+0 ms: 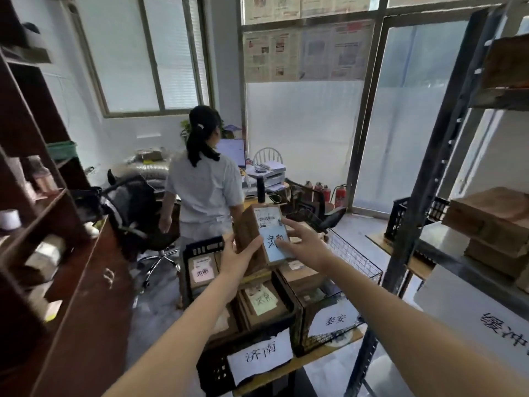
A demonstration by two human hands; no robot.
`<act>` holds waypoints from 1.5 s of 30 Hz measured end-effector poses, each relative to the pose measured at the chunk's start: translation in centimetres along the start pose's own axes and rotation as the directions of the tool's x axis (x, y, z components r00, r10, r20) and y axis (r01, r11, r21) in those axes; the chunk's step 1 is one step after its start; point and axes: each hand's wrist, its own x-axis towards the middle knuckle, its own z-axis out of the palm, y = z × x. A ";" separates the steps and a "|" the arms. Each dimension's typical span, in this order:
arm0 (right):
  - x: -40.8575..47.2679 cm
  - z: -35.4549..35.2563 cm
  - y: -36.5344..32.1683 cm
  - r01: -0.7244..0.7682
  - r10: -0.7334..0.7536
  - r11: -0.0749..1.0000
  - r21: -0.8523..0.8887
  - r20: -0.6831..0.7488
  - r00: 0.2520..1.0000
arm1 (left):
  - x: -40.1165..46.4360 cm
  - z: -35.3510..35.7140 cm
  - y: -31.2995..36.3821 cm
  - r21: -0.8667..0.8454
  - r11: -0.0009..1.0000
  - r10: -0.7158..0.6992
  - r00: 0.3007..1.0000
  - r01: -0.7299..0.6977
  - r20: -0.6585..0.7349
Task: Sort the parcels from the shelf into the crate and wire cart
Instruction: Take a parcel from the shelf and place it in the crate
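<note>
Brown cardboard parcel point(259, 239) with a white barcode label and pale blue handwritten note hangs above the black plastic crate point(200, 250). Left hand point(239, 260) grips its lower left edge; right hand point(307, 245) lies open-fingered against its face. Wire cart point(355, 260) stands just right, touching the crate.

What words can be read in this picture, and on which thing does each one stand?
"济南": white sign on the black crate.
"泰安": white sign on the wire cart.
"缓冲": white sign at right, cut off.
"济南", handwritten: blue note on the held parcel.
Shipping label, notes in the crate, window newspapers: unreadable.
</note>
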 end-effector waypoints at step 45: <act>15.7 18.0 17.1 0.205 0.328 0.855 -0.477 0.802 0.499 | 14.0 -20.4 -18.8 0.452 0.811 -0.183 0.894 0.372 -0.409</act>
